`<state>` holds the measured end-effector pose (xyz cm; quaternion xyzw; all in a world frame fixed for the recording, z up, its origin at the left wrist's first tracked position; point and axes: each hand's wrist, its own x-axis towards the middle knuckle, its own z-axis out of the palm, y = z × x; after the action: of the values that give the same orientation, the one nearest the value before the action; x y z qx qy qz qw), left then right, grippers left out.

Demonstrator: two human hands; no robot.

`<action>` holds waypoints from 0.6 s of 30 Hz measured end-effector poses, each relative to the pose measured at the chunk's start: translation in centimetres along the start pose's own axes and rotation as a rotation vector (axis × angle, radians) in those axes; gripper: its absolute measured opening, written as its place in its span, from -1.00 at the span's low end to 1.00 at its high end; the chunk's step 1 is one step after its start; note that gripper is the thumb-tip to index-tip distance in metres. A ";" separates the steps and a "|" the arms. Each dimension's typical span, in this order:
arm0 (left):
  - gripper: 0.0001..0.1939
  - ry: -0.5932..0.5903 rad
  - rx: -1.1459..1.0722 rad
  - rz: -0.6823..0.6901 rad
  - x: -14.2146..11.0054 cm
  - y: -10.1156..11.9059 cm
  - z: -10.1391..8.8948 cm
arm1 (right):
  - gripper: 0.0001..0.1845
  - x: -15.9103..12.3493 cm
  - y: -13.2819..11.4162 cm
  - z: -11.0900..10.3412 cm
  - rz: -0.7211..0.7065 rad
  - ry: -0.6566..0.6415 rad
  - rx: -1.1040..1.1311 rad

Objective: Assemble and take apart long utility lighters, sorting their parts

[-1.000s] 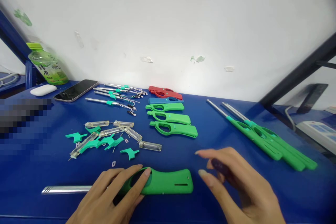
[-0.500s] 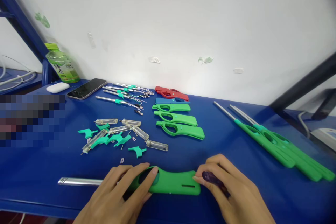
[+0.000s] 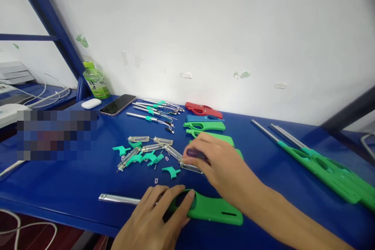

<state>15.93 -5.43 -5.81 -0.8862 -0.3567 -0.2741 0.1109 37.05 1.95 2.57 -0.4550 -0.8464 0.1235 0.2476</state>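
My left hand [image 3: 158,216] lies near the table's front edge, fingers curled over the trigger opening of a green lighter body [image 3: 216,210]. The body's metal tube [image 3: 117,198] sticks out to the left. My right hand [image 3: 218,164] reaches forward over the table, closed on a small dark purple tool [image 3: 195,153]. Its fingertips touch a clear fuel tank [image 3: 191,167] at the edge of a pile of clear tanks and teal triggers [image 3: 143,152]. Behind that hand lies a row of lighter shells, red [image 3: 202,109], blue [image 3: 205,118] and green [image 3: 205,126].
Metal nozzles with wires [image 3: 152,109] lie at the back, beside a phone [image 3: 117,104], a white case [image 3: 91,103] and a green bottle [image 3: 95,80]. Assembled green lighters [image 3: 322,164] lie on the right of the blue table [image 3: 73,179]. A blue frame post rises at the left.
My right hand has left the rear end of the green lighter body and moved forward-left to the clear tank, still with the purple tool. The view has shifted right; my left hand stays put.
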 end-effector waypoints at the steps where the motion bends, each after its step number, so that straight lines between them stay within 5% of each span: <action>1: -0.63 0.009 -0.003 -0.003 0.1 0.0 0.0 | -0.93 1.1 -0.3 0.5 -0.002 -0.029 -0.015; 9: -0.65 0.070 -0.021 -0.004 0.3 0.2 0.2 | -0.85 3.5 -0.6 3.9 -0.062 -0.155 -0.119; 14: -0.64 0.099 -0.024 -0.018 0.4 0.4 0.1 | -0.77 2.5 -0.5 1.9 -0.048 -0.141 -0.113; 18: -0.66 0.114 -0.063 -0.025 0.2 0.3 -0.3 | -0.82 -1.8 -0.3 -1.0 -0.013 -0.108 -0.052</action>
<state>16.15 -5.64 -5.45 -0.8677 -0.3521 -0.3364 0.0996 38.18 0.33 2.97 -0.4485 -0.8644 0.1240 0.1905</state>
